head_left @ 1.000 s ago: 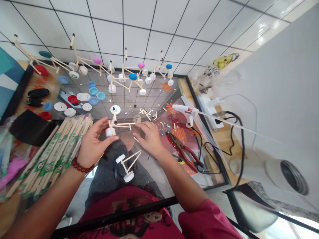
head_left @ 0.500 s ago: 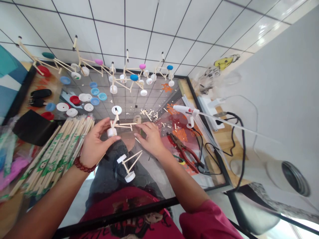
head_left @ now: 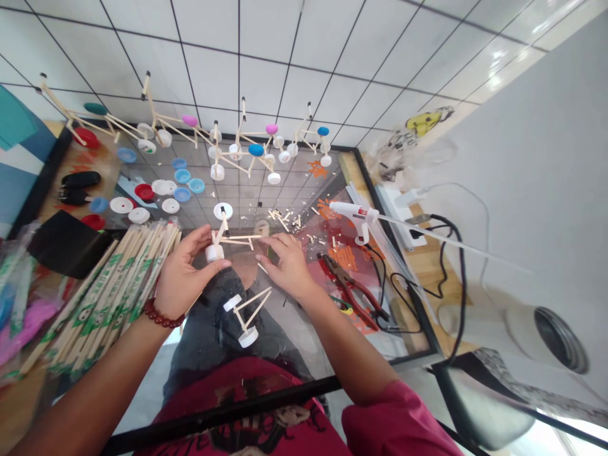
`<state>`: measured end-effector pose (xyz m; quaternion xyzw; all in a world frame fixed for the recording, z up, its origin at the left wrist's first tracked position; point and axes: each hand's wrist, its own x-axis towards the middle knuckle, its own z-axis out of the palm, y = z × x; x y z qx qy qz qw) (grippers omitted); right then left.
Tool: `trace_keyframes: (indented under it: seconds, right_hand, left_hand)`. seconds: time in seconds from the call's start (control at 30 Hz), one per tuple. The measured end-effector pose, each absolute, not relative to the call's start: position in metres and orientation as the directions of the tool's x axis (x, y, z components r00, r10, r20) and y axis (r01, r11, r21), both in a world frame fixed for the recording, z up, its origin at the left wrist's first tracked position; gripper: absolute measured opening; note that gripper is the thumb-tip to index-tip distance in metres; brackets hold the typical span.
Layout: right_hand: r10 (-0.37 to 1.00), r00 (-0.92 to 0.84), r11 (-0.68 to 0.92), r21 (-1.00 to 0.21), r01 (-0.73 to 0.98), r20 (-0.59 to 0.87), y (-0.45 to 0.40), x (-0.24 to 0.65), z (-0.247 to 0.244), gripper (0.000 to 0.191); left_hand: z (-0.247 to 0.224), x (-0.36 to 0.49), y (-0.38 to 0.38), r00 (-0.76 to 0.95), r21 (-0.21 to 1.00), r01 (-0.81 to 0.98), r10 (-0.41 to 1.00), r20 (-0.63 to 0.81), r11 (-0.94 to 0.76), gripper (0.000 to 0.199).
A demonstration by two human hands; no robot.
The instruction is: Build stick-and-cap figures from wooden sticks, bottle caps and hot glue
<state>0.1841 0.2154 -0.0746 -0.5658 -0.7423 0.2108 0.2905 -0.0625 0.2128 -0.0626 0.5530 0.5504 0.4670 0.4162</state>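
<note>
A small tricycle model [head_left: 237, 239] made of wooden sticks and white bottle caps stands on the glass tabletop, with a black-tipped upright stick at its front. My left hand [head_left: 185, 272], wearing a red bead bracelet, has its thumb and fingers around the near white cap wheel [head_left: 215, 253]. At the other end of the sticks is my right hand [head_left: 287, 263], fingertips touching or very close to the stick end, thumb held apart. Closer to me lies a loose stick frame [head_left: 251, 307] with two white cap wheels.
Several finished tricycle models [head_left: 256, 150] line the back by the tiled wall. Coloured caps [head_left: 182, 176] and bundled chopsticks [head_left: 118, 285] are at left. Stick scraps [head_left: 285, 218], a glue gun [head_left: 354, 215], pliers [head_left: 351, 288] and cables [head_left: 458, 285] lie to the right.
The view shifts very slightly. Both hands and the tricycle model stay in nearly the same place.
</note>
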Motion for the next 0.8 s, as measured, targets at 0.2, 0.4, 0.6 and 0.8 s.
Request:
trace_keyframes:
  seconds: [0.2,0.4,0.6,0.8]
  right_hand:
    - [0.962,-0.192,0.271,-0.642,0.718,0.192,0.217,0.183,-0.075,0.029]
    - [0.932,-0.145,0.335,-0.636,0.695,0.332,0.211,0.195,-0.054,0.02]
    - [0.96,-0.191,0.275,-0.56,0.782,0.204,0.207,0.201,-0.047,0.016]
    - [0.974,-0.216,0.219,-0.538,0.814,0.069,0.223,0.182,-0.055,0.031]
  left_hand:
    - [-0.063,-0.063,0.213,-0.051,0.975,0.22,0.998,0.044,-0.031,0.083]
    - [-0.061,-0.06,0.213,-0.071,0.977,0.211,0.996,0.047,-0.031,0.077]
    - [-0.059,-0.06,0.213,-0.053,0.98,0.192,0.997,0.055,-0.044,0.079]
    - [-0.058,-0.059,0.214,-0.046,0.986,0.164,0.998,0.039,-0.031,0.077]
